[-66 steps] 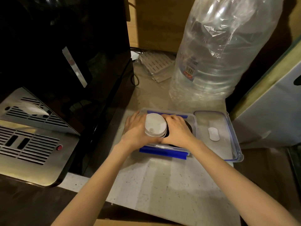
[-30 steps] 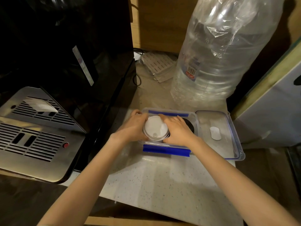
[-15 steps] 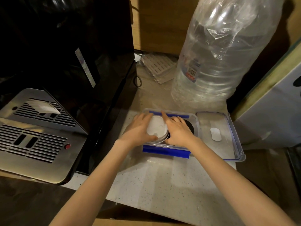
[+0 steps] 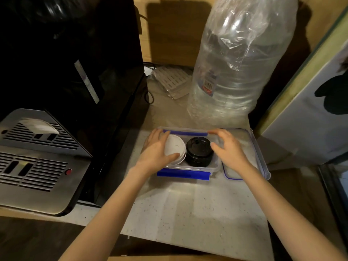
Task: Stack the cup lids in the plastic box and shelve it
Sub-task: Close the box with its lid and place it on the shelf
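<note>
White lid stack & black lid stack sit upright in clear box. L hand fingers loosely curved round white stack; R hand fingers spread, empty, above box.

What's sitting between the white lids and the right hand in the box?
In the head view, a stack of black lids stands between the white lids and the right hand, inside the plastic box.

Clear plastic box with blue clips sits open on the counter. Inside: white lid stack at left, black lid stack right beside it, both upright. Clear box lid lies flat just right of box.
</note>
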`<control>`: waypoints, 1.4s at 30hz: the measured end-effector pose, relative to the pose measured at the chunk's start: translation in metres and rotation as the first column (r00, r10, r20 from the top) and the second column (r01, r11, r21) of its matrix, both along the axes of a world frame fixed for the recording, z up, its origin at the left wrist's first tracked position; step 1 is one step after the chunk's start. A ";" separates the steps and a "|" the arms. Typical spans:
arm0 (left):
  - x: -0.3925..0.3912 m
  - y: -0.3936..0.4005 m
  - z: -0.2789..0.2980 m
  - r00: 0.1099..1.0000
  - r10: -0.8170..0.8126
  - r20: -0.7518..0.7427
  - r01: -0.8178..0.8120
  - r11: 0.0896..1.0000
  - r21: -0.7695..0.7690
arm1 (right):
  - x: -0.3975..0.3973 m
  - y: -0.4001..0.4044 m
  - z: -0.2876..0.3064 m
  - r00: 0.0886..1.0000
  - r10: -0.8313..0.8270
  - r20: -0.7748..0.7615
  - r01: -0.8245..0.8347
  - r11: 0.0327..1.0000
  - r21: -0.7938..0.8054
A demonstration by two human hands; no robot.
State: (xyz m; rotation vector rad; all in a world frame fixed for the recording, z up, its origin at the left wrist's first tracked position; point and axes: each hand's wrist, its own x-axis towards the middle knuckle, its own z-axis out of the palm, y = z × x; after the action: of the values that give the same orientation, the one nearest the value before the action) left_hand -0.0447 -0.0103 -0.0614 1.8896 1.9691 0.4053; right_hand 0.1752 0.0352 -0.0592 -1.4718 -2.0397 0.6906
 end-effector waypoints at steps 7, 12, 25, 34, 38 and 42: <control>0.073 -0.007 0.019 0.937 -0.318 0.143 0.256 0.907 0.335 | 0.074 -0.008 -0.008 0.908 -0.379 -0.180 0.369 0.925 -0.090; 0.150 -0.013 -0.011 0.809 -0.581 0.085 0.531 0.786 0.317 | 0.124 -0.018 -0.036 0.781 -0.615 0.111 0.619 0.737 -0.272; 0.200 0.002 -0.065 0.761 -0.619 -0.196 0.633 0.774 0.011 | 0.134 -0.029 -0.047 0.706 -0.699 -0.116 0.548 0.642 -0.535; 0.181 -0.008 0.011 0.844 -0.400 0.358 0.183 0.841 0.509 | 0.112 -0.006 0.033 0.456 -0.670 -0.585 0.442 0.742 -0.504; 0.149 -0.006 0.044 0.689 -0.187 0.701 -0.183 0.890 0.417 | 0.093 0.003 0.036 0.541 -0.615 -0.574 0.510 0.782 -0.357; 0.098 0.000 0.058 0.139 0.047 0.989 -0.353 0.936 0.005 | 0.065 0.009 0.039 0.568 -0.522 -0.636 0.402 0.851 -0.338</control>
State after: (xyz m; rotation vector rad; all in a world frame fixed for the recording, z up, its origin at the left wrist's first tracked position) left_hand 0.0533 -0.0107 -0.0035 0.8178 1.1483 1.5732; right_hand 0.2407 0.0445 -0.0206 -1.4230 -0.9528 1.0046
